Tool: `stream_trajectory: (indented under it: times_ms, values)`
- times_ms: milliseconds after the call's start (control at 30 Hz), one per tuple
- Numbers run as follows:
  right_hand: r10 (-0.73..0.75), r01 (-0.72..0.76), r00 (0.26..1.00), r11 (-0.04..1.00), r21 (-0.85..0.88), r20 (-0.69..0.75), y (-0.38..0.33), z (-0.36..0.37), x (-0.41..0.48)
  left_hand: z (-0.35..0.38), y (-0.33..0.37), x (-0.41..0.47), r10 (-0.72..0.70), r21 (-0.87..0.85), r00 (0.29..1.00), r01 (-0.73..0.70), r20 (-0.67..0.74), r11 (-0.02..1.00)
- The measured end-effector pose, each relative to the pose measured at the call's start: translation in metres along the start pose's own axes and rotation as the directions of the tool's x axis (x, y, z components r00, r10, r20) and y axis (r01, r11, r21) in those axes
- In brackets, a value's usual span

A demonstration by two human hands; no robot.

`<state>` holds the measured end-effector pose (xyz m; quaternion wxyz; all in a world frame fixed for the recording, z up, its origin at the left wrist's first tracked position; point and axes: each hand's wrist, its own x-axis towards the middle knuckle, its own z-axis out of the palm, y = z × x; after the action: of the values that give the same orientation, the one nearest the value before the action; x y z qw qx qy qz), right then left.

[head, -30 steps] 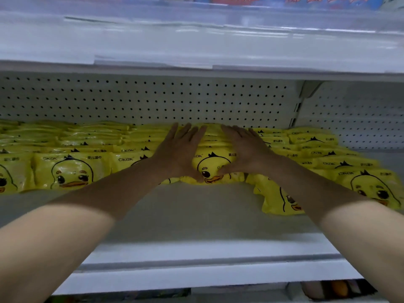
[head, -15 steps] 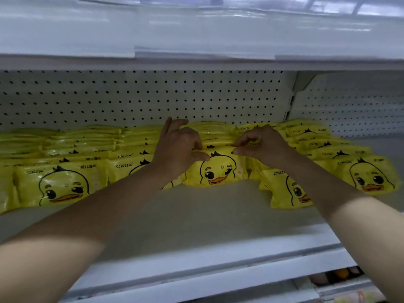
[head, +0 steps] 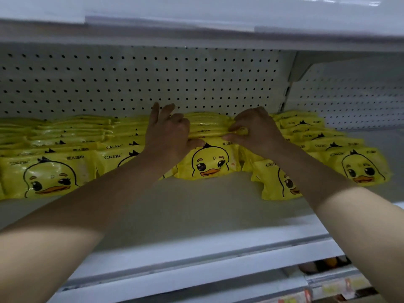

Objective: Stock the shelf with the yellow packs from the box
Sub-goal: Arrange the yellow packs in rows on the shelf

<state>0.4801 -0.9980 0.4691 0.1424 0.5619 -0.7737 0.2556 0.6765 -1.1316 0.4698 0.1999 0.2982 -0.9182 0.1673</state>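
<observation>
Yellow duck-print plastic packs (head: 209, 165): my left hand (head: 168, 136) and right hand (head: 256, 132) pinch the middle row with curled fingers (head: 236, 128), probably straightening it.

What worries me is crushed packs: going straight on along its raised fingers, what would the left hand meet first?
Probably the pegboard back panel: the left hand's raised fingers point above the yellow packs; depth unclear.

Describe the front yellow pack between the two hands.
The front pack is a glossy yellow plastic pouch printed with a cartoon duck face, orange beak and black tuft. It leans back, face out, against the row of packs behind, bottom edge on the white shelf. The left hand pinches its top left corner, thumb in front; the right hand pinches that row.
</observation>
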Motion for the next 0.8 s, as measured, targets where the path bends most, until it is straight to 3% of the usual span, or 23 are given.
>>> stream_trajectory:
  times_ms: [100, 233, 367, 433, 500, 667, 800]
  values:
    - [0.073, -0.074, 0.997, 0.997, 0.026, 0.027, 0.019, -0.024, -0.005, -0.012, 0.006, 0.0, -0.107, 0.159, 0.993, 0.098, 0.053, 0.982]
    - [0.096, -0.098, 0.981, 0.995, 0.002, 0.168, 0.047, -0.07, -0.021, -0.033, 0.044, 0.007, -0.093, 0.062, 0.99, 0.086, 0.108, 0.994]
    - [0.157, -0.084, 0.827, 0.984, -0.158, 0.54, 0.068, -0.1, -0.036, -0.046, 0.109, 0.012, 0.101, -0.205, 0.93, -0.028, 0.354, 0.978]
    - [0.177, -0.04, 0.742, 0.974, -0.222, 0.647, 0.076, -0.102, -0.043, -0.046, 0.139, 0.014, 0.165, -0.277, 0.865, -0.031, 0.473, 0.96]
    - [0.178, 0.039, 0.701, 0.958, -0.285, 0.691, 0.083, -0.099, -0.051, -0.043, 0.162, 0.015, 0.188, -0.257, 0.822, -0.053, 0.537, 0.965]
    - [0.081, 0.2, 0.743, 0.92, -0.336, 0.664, 0.097, -0.085, -0.058, -0.033, 0.184, 0.017, 0.136, -0.15, 0.84, -0.066, 0.526, 0.986]
    - [-0.041, 0.26, 0.866, 0.888, -0.38, 0.498, 0.098, -0.074, -0.048, -0.025, 0.183, 0.028, 0.023, -0.023, 0.897, -0.014, 0.442, 1.0]
